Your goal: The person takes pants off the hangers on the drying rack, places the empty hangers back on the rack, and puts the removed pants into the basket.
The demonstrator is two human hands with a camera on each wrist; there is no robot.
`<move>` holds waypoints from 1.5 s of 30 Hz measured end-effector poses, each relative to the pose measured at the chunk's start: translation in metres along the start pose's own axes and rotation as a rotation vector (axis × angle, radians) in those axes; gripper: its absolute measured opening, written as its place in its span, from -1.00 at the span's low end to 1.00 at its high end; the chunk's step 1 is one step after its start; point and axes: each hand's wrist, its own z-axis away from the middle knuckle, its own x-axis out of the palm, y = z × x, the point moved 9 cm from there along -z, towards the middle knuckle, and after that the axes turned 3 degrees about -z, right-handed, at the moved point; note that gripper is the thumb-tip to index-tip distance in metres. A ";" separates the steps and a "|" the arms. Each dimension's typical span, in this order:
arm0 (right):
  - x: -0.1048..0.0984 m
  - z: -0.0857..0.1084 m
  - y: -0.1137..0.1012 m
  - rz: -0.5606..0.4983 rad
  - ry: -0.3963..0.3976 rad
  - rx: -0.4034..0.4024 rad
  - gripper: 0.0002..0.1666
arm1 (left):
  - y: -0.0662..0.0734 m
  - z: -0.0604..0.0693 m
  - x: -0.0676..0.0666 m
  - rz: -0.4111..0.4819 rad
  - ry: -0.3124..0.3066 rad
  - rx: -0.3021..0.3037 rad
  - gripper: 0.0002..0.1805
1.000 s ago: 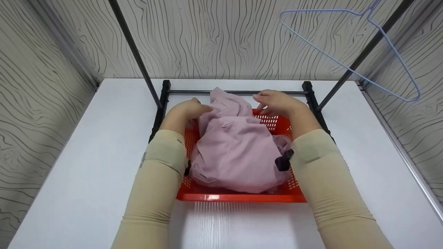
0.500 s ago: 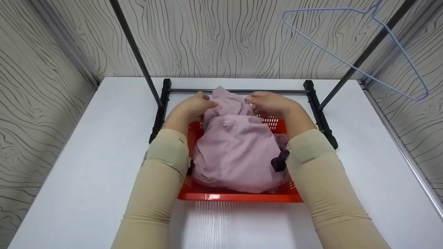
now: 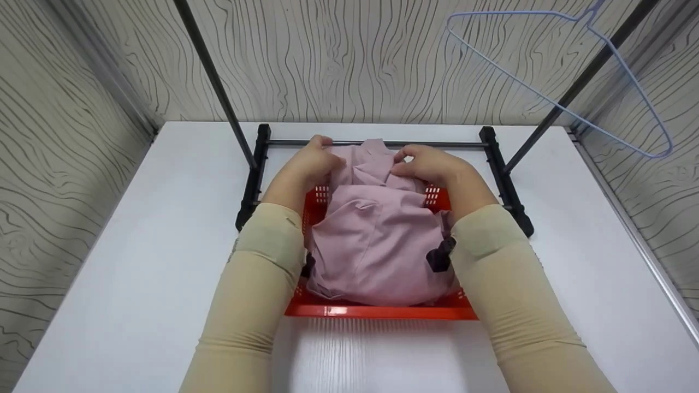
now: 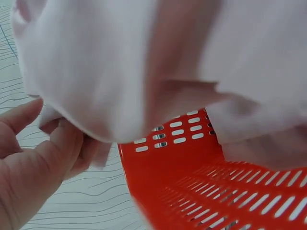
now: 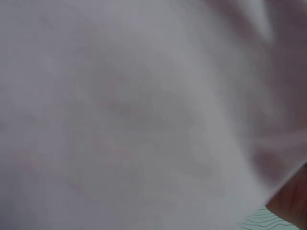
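A pink garment (image 3: 377, 245) lies bunched in a red slotted plastic basket (image 3: 377, 312), its far end reaching up over the basket's back side. At that end's left edge, my left hand (image 3: 311, 164) pinches the cloth. On the opposite edge my right hand (image 3: 431, 164) pinches it between thumb and fingers. The left wrist view has the left hand (image 4: 38, 163) curled at the hem, beside the basket wall (image 4: 153, 175). Blurred pink cloth (image 5: 134, 110) fills most of the right wrist view, with a bit of finger (image 5: 290, 201) at the lower right corner.
A black rack stands behind the basket, with a low crossbar (image 3: 295, 143), a left foot (image 3: 252, 180) and slanted poles (image 3: 213, 76). A blue hanger (image 3: 524, 84) hangs at the upper right. The white table (image 3: 153, 245) meets wood-patterned walls (image 3: 349, 60).
My right hand has moved left onto the cloth and now pinches it. The left hand has shifted slightly right and up. The garment's far end is spread wider and moved right.
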 end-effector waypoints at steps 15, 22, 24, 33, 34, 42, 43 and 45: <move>-0.027 0.003 -0.014 -0.062 0.171 -0.120 -0.57 | 0.031 0.006 0.001 -0.182 0.061 0.236 -0.29; -0.048 0.009 -0.022 -0.227 0.353 -0.143 -0.71 | 0.044 0.011 -0.010 -0.044 0.172 0.297 -0.51; -0.051 0.011 -0.022 -0.291 0.372 -0.126 -0.59 | 0.046 0.013 -0.010 0.026 0.164 0.288 -0.42; -0.048 0.014 -0.028 -0.299 0.243 -0.102 -0.26 | 0.058 0.024 -0.005 0.025 0.057 0.360 -0.57; -0.048 0.015 -0.030 -0.290 0.238 -0.123 -0.32 | 0.059 0.026 -0.003 0.019 0.038 0.371 -0.64; -0.051 0.028 -0.051 -0.370 0.241 -0.316 -0.64 | 0.059 0.030 -0.002 0.005 0.020 0.374 -0.77; -0.051 0.030 -0.054 -0.380 0.235 -0.339 -0.67 | 0.059 0.029 -0.002 -0.008 0.024 0.370 -0.76; -0.049 0.035 -0.060 -0.389 0.220 -0.378 -0.74 | 0.057 0.027 -0.001 -0.056 0.032 0.366 -0.69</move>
